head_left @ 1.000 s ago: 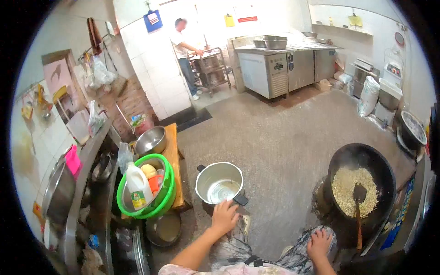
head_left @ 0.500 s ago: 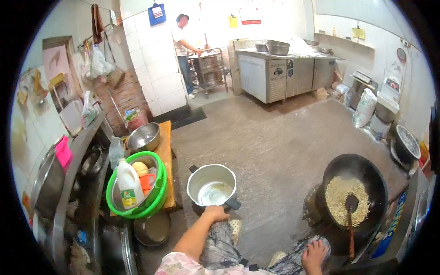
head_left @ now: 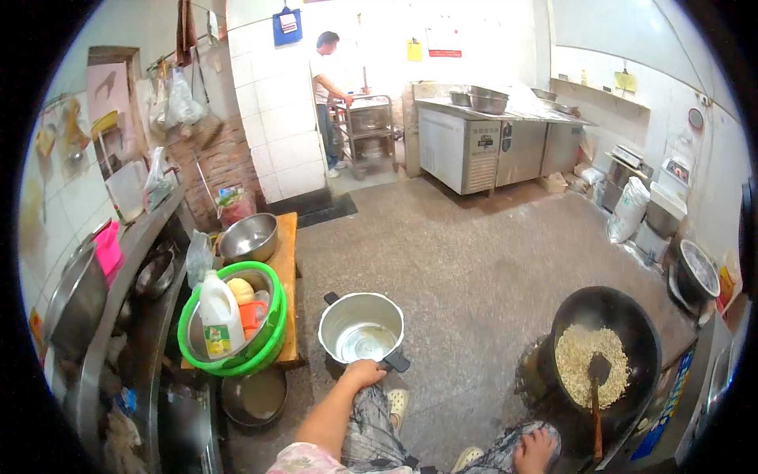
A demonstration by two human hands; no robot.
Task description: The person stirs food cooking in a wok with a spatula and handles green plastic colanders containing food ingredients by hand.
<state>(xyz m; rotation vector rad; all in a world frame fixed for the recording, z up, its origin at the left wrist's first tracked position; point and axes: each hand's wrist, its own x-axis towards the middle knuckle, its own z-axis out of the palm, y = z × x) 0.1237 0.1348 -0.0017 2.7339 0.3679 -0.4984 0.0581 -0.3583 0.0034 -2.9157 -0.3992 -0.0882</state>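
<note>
One silver metal pot (head_left: 362, 328), round, w/ two blk handles (head_left: 396, 362), stood upright L of centre, apparently on the floor (head_left: 450, 253); its base was hidden. A shiny patch showed inside, water or glare, couldn't tell.

L hand (head_left: 363, 374) was much the nearer. Its fingers were at the pot's near rim, just L of the near handle, so the pot lay straight ahead of them, away from the body. Its long axis, handle to handle, ran diagonally, far L to near R. The fingers looked curled, tips hard to make out; couldn't tell how far open, or if they gripped the rim.

R hand (head_left: 535, 452) lay on the R knee (head_left: 505, 442), well apart from the pot, fingers loosely spread, holding nothing.

To R: blk wok (head_left: 604, 306) w/ pale chopped food (head_left: 580, 351) and a wooden-handled spatula (head_left: 596, 404). To L: green basin (head_left: 280, 304) w/ white jug (head_left: 221, 316), on a wooden worktop (head_left: 286, 245). In bkgd, another person (head_left: 326, 87) stood by a metal trolley (head_left: 369, 130).
</note>
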